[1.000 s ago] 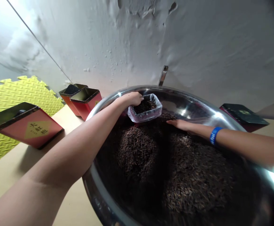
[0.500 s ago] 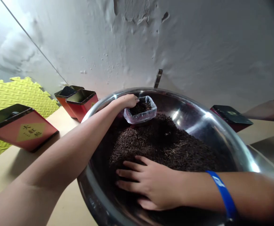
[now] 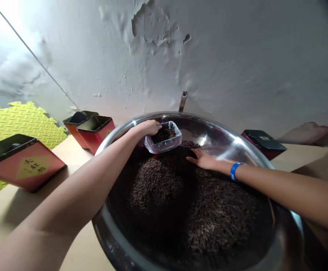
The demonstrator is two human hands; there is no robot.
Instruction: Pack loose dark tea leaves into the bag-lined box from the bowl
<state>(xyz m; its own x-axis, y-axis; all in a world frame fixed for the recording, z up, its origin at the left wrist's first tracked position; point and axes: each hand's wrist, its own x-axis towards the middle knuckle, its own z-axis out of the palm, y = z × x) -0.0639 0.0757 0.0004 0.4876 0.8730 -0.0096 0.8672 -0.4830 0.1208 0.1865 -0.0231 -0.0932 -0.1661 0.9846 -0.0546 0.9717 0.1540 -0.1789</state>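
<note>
In the head view, my left hand (image 3: 152, 128) grips the near-left edge of a clear plastic tub (image 3: 165, 145), its fingers closed over the rim. Dark loose tea leaves fill part of the tub, which is held over the far side of a big steel bowl (image 3: 237, 140). More dark tea leaves (image 3: 217, 214) are heaped in the bowl, in two mounds with a shaded dip between them. My right hand (image 3: 204, 159), a blue band on its wrist, reaches to the leaves just right of the tub. Its thumb stands apart from the fingers, whose tips are in shadow.
Left of the bowl, an open red tea tin (image 3: 30, 163) and two more tins (image 3: 94, 131) stand on the pale tabletop (image 3: 79, 248). A dark-lidded tin (image 3: 262, 142) stands at the right. Behind the bowl, a metal bar (image 3: 182, 101) rises by the wall.
My right hand has moved away from me, from the near part of the bowl to the leaves beside the tub. The left hand keeps its grip on the tub. The view has shifted slightly.
</note>
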